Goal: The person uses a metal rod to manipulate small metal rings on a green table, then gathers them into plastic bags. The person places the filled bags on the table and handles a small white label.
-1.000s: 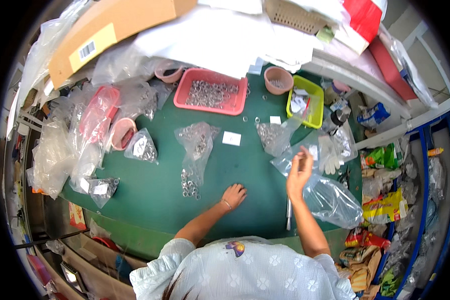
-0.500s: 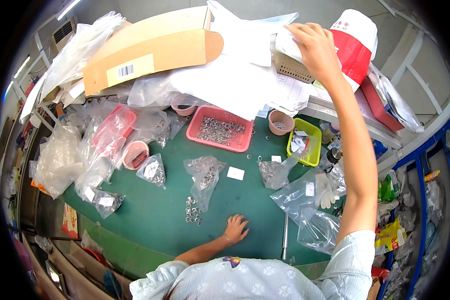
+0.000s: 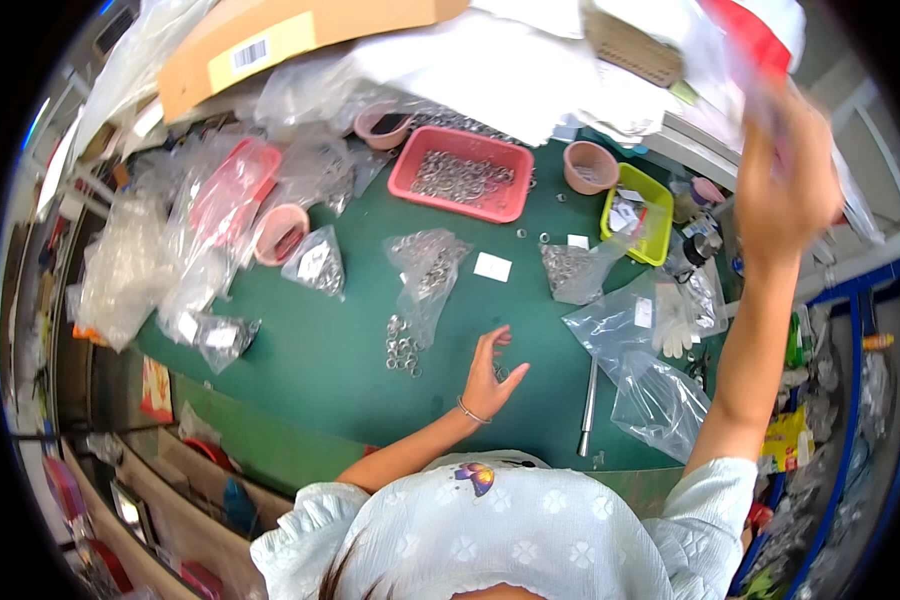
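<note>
Over the smooth green tabletop [image 3: 310,365], the left hand [image 3: 486,386] spreads near metal rings [image 3: 402,350], the right hand [image 3: 788,178] blurred, its grip unclear.

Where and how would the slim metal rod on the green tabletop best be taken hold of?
The metal rod is probably best pinched across its width near the lower end, coming from the person's side. It lies lengthwise with that end toward the person, and green tabletop shows on both sides of it; the far end lies close to the clear plastic bag.
</note>
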A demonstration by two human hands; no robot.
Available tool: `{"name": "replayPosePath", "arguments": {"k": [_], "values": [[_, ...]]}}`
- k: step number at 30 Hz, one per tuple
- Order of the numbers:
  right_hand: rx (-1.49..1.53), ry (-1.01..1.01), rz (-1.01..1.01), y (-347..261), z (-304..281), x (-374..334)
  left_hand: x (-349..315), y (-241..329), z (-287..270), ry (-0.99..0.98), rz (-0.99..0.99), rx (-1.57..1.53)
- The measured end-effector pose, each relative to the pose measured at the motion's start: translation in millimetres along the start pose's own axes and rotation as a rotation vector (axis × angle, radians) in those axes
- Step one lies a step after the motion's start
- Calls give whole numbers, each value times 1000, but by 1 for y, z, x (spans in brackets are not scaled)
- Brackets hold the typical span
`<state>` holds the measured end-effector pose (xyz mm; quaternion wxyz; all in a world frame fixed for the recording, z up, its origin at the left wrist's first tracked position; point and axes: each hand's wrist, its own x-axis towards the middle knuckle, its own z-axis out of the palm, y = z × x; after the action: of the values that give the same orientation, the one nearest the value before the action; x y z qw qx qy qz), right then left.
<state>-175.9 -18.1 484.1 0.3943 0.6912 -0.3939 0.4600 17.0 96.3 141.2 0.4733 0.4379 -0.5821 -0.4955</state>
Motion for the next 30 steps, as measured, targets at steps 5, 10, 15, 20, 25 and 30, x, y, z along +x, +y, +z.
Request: {"name": "replayPosePath", "arguments": {"k": [5,10,15,20,25,30], "values": [[550,-855,398,-76,-48,-129,-6,88,-11,47,92,-37],[1117,-1291,1139,-107,-68,-244,-10,86,-30,-245,297,454],[1287,-1336,1020,-127,-79,-274,-13,76,-43,-577,220,387],[1086,-1182,1245,-136,-82,-284,-21,87,-23,-467,236,309],[1001,-929,1562,-148,-76,-290,-40,58,2,-271,-4,346],[792,-631,1585,-147,-83,-324,-41,26,-22,-212,-243,134]]}}
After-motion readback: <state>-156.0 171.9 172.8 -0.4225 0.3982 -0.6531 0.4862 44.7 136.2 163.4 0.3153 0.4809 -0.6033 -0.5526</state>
